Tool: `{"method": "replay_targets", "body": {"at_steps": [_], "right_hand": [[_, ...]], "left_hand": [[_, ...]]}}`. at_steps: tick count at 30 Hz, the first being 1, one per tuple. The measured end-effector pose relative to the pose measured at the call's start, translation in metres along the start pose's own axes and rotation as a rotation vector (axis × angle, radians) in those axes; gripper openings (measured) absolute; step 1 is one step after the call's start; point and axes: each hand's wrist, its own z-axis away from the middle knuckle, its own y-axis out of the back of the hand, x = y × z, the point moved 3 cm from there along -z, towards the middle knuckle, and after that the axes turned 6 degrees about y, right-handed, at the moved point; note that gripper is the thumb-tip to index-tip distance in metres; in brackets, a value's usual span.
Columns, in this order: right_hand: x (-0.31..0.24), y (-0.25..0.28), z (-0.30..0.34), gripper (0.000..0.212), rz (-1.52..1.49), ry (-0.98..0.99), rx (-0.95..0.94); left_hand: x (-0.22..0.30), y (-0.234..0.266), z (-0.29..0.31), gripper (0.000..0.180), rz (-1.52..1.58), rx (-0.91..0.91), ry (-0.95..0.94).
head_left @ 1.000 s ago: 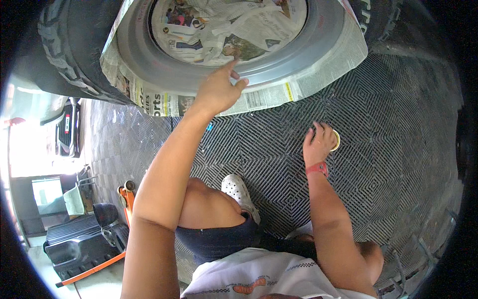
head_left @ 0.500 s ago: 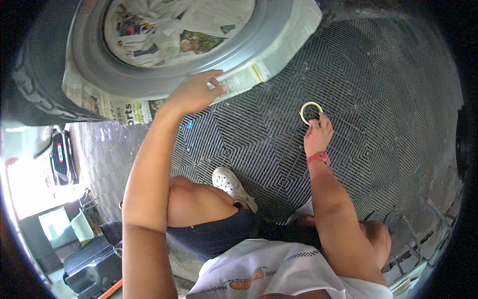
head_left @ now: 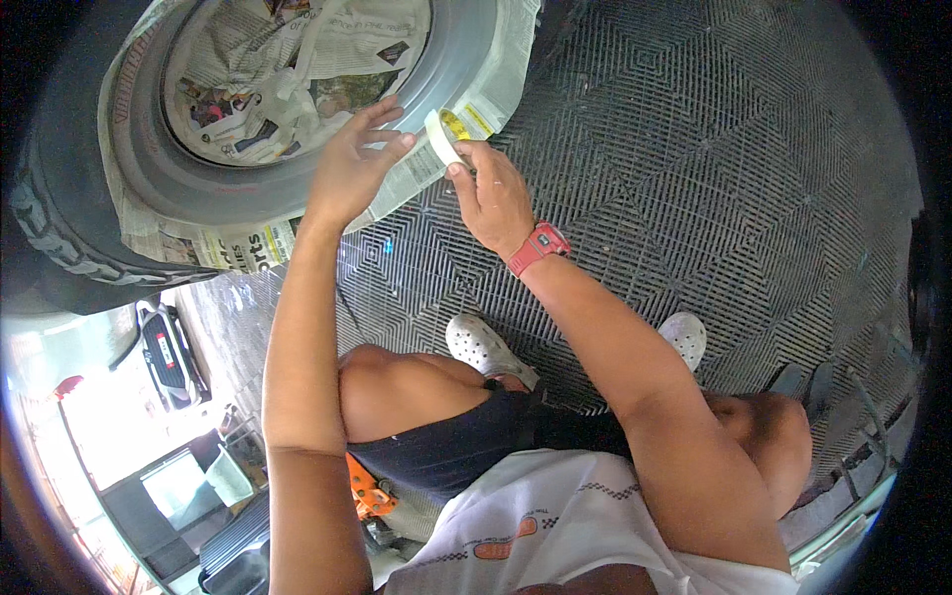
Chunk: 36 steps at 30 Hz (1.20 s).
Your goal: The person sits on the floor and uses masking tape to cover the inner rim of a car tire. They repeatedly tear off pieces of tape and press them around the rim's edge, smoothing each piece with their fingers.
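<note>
one dark floor (head_left: 734, 198) in ribbed geometric pattern; one black tyre (head_left: 59, 169), upper left, with grey wheel rim (head_left: 248, 193), centre covered by newspaper sheets (head_left: 347, 50), outer edge ringed by a newspaper skirt (head_left: 243, 243). one left hand (head_left: 349, 171), over the lower right part of the wheel rim, grip wide, thumb apart from fingers, contact not possible to tell; one right hand (head_left: 499, 198), grip narrow, thumb and fingers holding one pale tape roll (head_left: 439, 139), yellow inside, tilted, before the newspaper skirt, just right of the left hand.
</note>
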Motion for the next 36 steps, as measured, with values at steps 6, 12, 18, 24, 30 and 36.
{"method": "replay_targets", "body": {"at_steps": [6, 12, 18, 24, 30, 36], "right_hand": [[-0.016, -0.009, -0.008, 0.026, -0.054, 0.042, -0.001], [-0.05, -0.015, -0.027, 0.04, -0.217, 0.045, 0.031], [-0.009, -0.029, -0.04, 0.032, -0.14, -0.337, -0.008], [-0.016, -0.041, -0.068, 0.032, -0.319, -0.507, 0.243], [0.005, -0.052, -0.088, 0.03, -0.407, -0.6, 0.375], [0.03, -0.053, -0.11, 0.03, -0.36, -0.693, 0.496]], "left_hand": [[0.002, 0.004, -0.001, 0.043, -0.014, -0.015, 0.081], [-0.026, 0.02, -0.01, 0.018, 0.049, 0.162, 0.064], [0.069, 0.027, -0.039, 0.012, -0.458, 0.424, -0.216], [0.093, -0.002, -0.095, 0.015, -0.706, 0.452, -0.532], [0.099, -0.032, -0.124, 0.034, -0.812, 0.404, -0.497], [0.104, -0.04, -0.14, 0.035, -0.86, 0.462, -0.419]]}}
